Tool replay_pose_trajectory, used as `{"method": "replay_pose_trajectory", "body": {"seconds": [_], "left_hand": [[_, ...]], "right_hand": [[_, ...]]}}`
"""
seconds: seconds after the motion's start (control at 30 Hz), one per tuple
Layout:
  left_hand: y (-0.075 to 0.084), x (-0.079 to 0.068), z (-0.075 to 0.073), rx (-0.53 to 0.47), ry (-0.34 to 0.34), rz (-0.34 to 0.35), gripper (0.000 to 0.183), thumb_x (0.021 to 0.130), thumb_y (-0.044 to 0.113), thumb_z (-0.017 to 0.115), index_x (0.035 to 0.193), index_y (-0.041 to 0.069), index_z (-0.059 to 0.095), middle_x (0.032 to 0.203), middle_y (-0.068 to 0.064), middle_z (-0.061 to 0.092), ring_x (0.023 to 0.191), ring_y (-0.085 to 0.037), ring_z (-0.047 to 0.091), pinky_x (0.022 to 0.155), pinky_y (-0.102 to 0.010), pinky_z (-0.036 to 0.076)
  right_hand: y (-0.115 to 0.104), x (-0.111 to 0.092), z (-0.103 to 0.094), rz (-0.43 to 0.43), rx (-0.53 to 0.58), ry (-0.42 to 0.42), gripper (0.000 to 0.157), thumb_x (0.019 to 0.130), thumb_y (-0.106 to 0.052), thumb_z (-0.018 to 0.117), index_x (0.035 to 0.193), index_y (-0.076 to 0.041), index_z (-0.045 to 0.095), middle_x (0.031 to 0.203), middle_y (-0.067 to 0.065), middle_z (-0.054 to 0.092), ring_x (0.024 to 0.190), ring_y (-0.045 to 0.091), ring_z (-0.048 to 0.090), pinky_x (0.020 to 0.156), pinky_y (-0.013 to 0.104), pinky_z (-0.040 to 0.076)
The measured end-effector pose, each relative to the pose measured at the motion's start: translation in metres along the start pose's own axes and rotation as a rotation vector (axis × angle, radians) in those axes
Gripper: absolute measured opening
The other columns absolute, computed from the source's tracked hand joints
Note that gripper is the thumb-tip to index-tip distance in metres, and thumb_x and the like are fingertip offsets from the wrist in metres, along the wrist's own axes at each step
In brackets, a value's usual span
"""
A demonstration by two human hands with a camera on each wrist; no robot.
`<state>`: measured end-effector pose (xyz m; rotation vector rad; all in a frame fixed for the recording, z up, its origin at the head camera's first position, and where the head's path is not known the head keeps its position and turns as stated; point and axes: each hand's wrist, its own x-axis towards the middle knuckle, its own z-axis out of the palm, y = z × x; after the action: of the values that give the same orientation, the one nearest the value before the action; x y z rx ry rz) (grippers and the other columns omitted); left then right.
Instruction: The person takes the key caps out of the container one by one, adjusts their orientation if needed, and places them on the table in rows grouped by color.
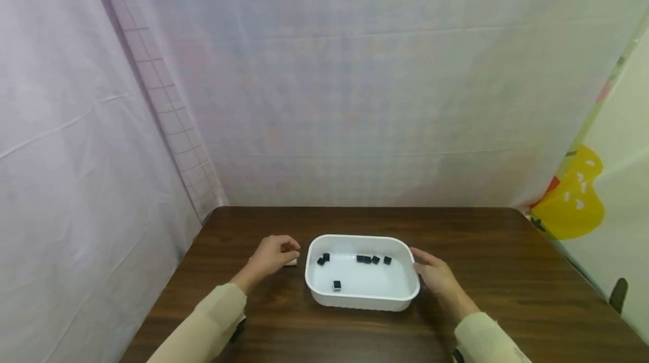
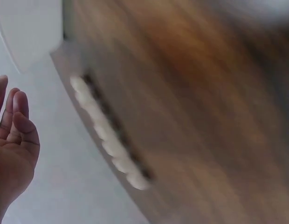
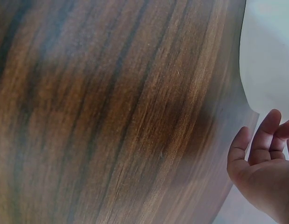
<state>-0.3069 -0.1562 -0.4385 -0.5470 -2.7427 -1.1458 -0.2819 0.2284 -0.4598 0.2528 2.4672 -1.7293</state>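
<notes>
A white plastic tray [image 1: 362, 291] with rounded corners stands on the table. Inside it lie several small black blocks [image 1: 375, 260]; one near the front left [image 1: 337, 284] shows a white lower part. My right hand [image 1: 438, 281] holds the tray's right rim, thumb by the edge and fingers along its outer side. Left of the tray, my left hand [image 1: 274, 256] hovers with loosely bent fingers, nothing visible between them. Near it in the left wrist view, a row of white, rounded pieces [image 2: 109, 135] with a dark side lies on the table, mostly hidden in the head view.
The dark brown wooden table [image 1: 476, 261] reaches back to a pale curtain [image 1: 355, 98]. More dark and white pieces [image 1: 237, 330] show partly beneath the left sleeve. A yellow shape [image 1: 573, 205] appears on the right-hand sheet.
</notes>
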Motion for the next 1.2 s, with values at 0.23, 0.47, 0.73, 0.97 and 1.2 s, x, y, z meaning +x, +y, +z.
{"method": "replay_pose_trajectory", "body": {"seconds": [0.23, 0.47, 0.73, 0.97, 1.2], "left_hand": [[0.038, 0.012, 0.021, 0.083, -0.175, 0.117, 0.016, 0.089, 0.009, 0.073, 0.104, 0.002, 0.072, 0.093, -0.004, 0.069, 0.086, -0.017, 0.062, 0.073, -0.03, 0.052], [0.06, 0.024, 0.05, 0.272, -0.441, 0.182, 0.02, 0.082, 0.011, 0.08, 0.1, 0.004, 0.075, 0.087, -0.002, 0.068, 0.078, -0.01, 0.058, 0.072, -0.023, 0.048], [0.066, 0.027, 0.077, 0.558, -0.512, 0.138, 0.012, 0.077, 0.026, 0.08, 0.087, 0.02, 0.075, 0.07, 0.011, 0.057, 0.069, -0.006, 0.052, 0.067, -0.022, 0.043], [0.06, 0.033, 0.086, 0.434, -0.408, 0.131, 0.012, 0.075, 0.018, 0.08, 0.083, 0.014, 0.072, 0.07, 0.009, 0.056, 0.069, -0.007, 0.051, 0.067, -0.022, 0.043], [0.059, 0.039, 0.084, 0.242, -0.301, 0.17, 0.017, 0.072, 0.003, 0.079, 0.084, 0.01, 0.068, 0.073, 0.007, 0.06, 0.07, -0.006, 0.053, 0.068, -0.02, 0.046]], "right_hand": [[-0.001, -0.001, 0.001, -0.011, -0.002, -0.007, 0.049, 0.1, -0.012, 0.048, 0.148, -0.004, 0.043, 0.148, 0.03, 0.038, 0.118, 0.038, 0.05, 0.073, 0.038, 0.048], [-0.001, -0.001, 0.0, -0.008, 0.001, -0.021, 0.049, 0.101, -0.013, 0.047, 0.149, -0.004, 0.042, 0.15, 0.03, 0.035, 0.122, 0.041, 0.048, 0.08, 0.045, 0.049], [0.001, -0.002, 0.0, -0.022, 0.01, 0.014, 0.048, 0.099, -0.009, 0.05, 0.146, 0.0, 0.044, 0.129, 0.027, 0.055, 0.077, 0.019, 0.057, 0.065, 0.031, 0.045], [0.003, -0.002, 0.0, -0.039, 0.034, 0.026, 0.048, 0.099, -0.007, 0.05, 0.145, 0.002, 0.044, 0.114, 0.023, 0.063, 0.061, 0.015, 0.05, 0.059, 0.029, 0.044], [0.002, -0.001, -0.001, -0.01, 0.029, 0.019, 0.048, 0.099, -0.008, 0.049, 0.146, 0.0, 0.044, 0.125, 0.026, 0.057, 0.069, 0.017, 0.052, 0.065, 0.032, 0.044]]}}
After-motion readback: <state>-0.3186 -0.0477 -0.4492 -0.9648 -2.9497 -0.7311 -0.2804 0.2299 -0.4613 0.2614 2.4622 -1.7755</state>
